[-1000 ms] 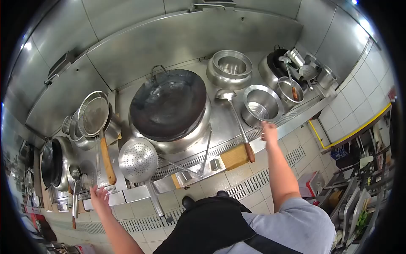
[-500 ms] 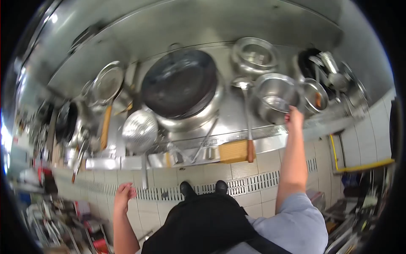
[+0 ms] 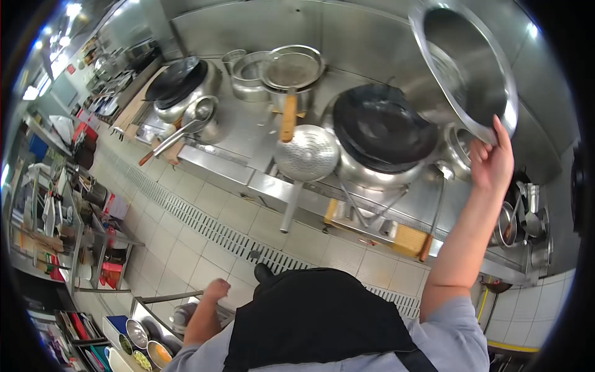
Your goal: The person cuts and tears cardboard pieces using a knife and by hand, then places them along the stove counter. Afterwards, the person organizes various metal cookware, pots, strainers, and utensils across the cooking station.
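My right hand [image 3: 493, 158] is raised at the right, its fingers gripping the rim of a steel pot [image 3: 480, 74]. The pot is in the air and tilted, its open mouth towards me. Below and to its left, a black wok [image 3: 384, 127] rests on a round burner. A long-handled ladle [image 3: 437, 208] lies on the stove near my right forearm. My left hand [image 3: 217, 289] hangs low over the floor, fingers curled in and nothing visible in them.
A perforated skimmer [image 3: 307, 153] juts over the stove's front edge, beside a wood-handled strainer [image 3: 291, 69]. Another wok [image 3: 178, 80] sits farther left. A metal rack with food bowls [image 3: 137, 333] stands behind my left side. A slotted drain [image 3: 217, 224] crosses the tiled floor.
The pot has been lifted off the stove and tipped by my right hand. My view has turned left, showing more of the stove and the rack with bowls.
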`<state>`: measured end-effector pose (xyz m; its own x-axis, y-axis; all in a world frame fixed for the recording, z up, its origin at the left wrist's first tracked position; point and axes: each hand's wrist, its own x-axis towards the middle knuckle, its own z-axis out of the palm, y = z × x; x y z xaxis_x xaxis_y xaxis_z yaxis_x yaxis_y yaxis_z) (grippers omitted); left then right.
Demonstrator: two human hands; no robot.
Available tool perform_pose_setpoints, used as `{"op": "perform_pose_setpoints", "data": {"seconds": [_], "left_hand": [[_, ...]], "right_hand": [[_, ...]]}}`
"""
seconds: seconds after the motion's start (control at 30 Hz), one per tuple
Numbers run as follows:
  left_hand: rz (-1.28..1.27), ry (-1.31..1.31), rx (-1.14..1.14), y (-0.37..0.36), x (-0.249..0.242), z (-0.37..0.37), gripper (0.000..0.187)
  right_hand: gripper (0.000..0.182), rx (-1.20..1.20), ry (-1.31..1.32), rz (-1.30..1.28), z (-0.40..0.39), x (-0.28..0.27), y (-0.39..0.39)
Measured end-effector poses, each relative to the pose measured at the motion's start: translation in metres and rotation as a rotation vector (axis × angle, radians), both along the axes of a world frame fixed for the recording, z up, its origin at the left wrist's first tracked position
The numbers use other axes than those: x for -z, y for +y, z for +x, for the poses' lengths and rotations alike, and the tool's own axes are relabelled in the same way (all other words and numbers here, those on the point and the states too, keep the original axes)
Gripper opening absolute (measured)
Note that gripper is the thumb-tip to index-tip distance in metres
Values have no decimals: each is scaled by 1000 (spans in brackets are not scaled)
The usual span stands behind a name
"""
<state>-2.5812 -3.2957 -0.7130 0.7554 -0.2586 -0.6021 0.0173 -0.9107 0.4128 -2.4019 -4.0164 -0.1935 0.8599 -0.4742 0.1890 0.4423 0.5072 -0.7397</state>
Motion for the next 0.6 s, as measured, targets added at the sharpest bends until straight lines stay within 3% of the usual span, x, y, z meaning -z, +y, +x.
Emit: {"op": "perform_pose_setpoints", "data": {"seconds": [0.07,0.1,0.2,0.3,0.43,0.6], "left_hand": [[127,63,302,35,27,-32,25],[107,133,207,47,30,-48,25],[26,266,-379,85,21,-89,26],[-17,243,-704,124,7,-127,26],[-29,214,-944,166,-12,-165,26],[-32,224,-1071,186,-31,-188,27]], "right_hand": [[25,-185,-40,68,45,-10,81],[24,-269,-37,100,67,-11,123],[30,-352,76,136,124,-8,259],[21,-368,199,175,176,25,382],[22,-403,398,139,245,113,493],[26,-317,656,112,317,240,543]]}}
